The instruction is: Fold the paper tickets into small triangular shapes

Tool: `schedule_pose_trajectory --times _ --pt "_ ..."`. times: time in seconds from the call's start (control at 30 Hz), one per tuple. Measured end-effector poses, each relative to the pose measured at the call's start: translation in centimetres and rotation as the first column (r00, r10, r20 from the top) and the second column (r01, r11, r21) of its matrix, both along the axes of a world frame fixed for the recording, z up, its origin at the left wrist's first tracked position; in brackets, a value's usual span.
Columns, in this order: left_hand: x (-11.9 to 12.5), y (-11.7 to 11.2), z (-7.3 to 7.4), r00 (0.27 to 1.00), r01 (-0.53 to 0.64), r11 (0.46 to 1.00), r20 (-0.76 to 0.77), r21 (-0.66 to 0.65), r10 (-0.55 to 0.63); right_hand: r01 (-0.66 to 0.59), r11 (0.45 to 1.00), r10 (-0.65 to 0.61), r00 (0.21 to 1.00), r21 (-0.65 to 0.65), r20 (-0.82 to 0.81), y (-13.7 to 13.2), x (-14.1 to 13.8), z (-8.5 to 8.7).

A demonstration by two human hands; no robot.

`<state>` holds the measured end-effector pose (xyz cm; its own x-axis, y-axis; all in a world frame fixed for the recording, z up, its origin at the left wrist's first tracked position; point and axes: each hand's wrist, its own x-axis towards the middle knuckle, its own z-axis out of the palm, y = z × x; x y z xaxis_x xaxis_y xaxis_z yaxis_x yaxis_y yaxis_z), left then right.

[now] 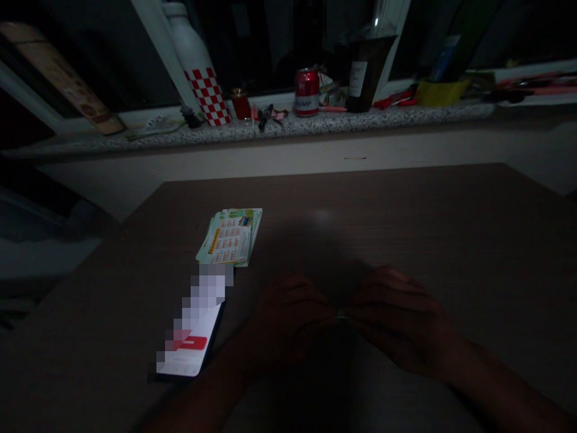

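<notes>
My left hand (293, 310) and my right hand (399, 316) face each other low over the table, fingers closed. Between their fingertips shows a thin pale edge (341, 316), perhaps of folded paper or card; dim light and my fingers hide the rest of it. To the left of my left hand lies a lit phone (198, 337), its screen up and partly blurred out. Just beyond the phone is a loose stack of printed cards (229, 237), the top one bearing rows of small orange-and-white blocks.
The brown table (428, 210) ends at a wall below a granite sill (333, 122). On the sill stand a white bottle with red checks (198, 66), a red can (306, 93), a dark lidded cup (367, 75), a small red jar (240, 104) and a yellow container (439, 93).
</notes>
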<state>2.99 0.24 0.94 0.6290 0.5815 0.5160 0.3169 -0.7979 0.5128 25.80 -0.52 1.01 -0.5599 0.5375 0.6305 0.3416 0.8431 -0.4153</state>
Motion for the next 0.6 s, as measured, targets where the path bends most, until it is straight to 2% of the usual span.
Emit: schedule_pose_trajectory --times 0.6 --pt "-0.64 0.10 0.98 1.000 -0.008 1.000 -0.026 -0.027 0.008 -0.020 0.999 0.019 1.000 -0.042 -0.020 -0.05 0.77 0.42"
